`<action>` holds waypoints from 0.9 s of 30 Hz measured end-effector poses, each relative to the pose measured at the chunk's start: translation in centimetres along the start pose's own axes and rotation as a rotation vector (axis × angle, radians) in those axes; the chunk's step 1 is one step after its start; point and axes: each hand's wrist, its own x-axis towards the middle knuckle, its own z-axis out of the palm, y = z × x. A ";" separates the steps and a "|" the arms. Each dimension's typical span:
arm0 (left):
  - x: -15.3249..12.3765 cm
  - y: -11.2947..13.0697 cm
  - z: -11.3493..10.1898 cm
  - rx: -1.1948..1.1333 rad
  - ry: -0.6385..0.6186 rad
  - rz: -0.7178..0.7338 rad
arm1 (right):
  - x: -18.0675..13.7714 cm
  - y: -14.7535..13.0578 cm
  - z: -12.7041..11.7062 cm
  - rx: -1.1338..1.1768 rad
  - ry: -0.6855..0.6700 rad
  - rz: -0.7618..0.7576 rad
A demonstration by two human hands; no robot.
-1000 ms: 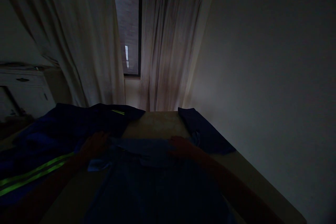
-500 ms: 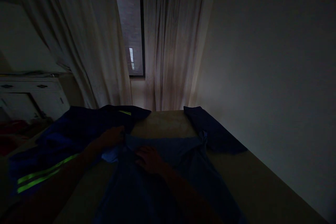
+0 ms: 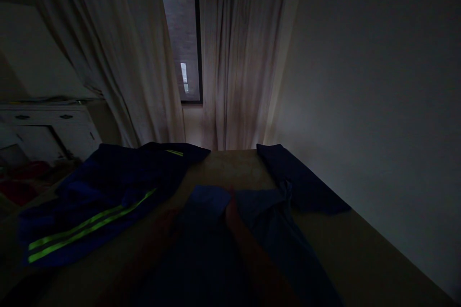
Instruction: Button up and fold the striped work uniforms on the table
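A blue garment (image 3: 205, 254) lies spread in front of me, its exact kind hard to make out in the dim light. Its left part is turned inward, so a lighter blue flap (image 3: 209, 196) shows at the far edge. My right hand (image 3: 231, 211) is seen edge-on at the flap's inner corner, its fingers closed on the cloth there. Beside the garment's left edge is my left hand (image 3: 168, 223), dark and smeared, its fingers not readable.
A dark blue garment with yellow-green stripes (image 3: 90, 223) lies to the left. Along the right wall (image 3: 378, 105) rests a folded dark cloth (image 3: 306, 182). Curtains (image 3: 245, 57) hang behind the tan surface (image 3: 230, 168); a white cabinet (image 3: 43, 117) stands far left.
The garment's left side has been folded inward toward the middle. My left hand has come down and nearer from the far left corner; my right hand has shifted right and up to the far edge.
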 end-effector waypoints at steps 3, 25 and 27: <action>0.1 -0.8 0.0 0.004 0.118 -0.085 | 0.2 0.2 -0.4 0.181 0.067 0.066; 6.3 6.4 2.8 0.164 0.030 0.150 | 0.1 -10.0 -8.9 -0.570 0.746 -0.516; 7.2 6.4 4.2 0.209 0.025 0.120 | -1.1 -11.2 -13.5 -0.757 0.903 -0.458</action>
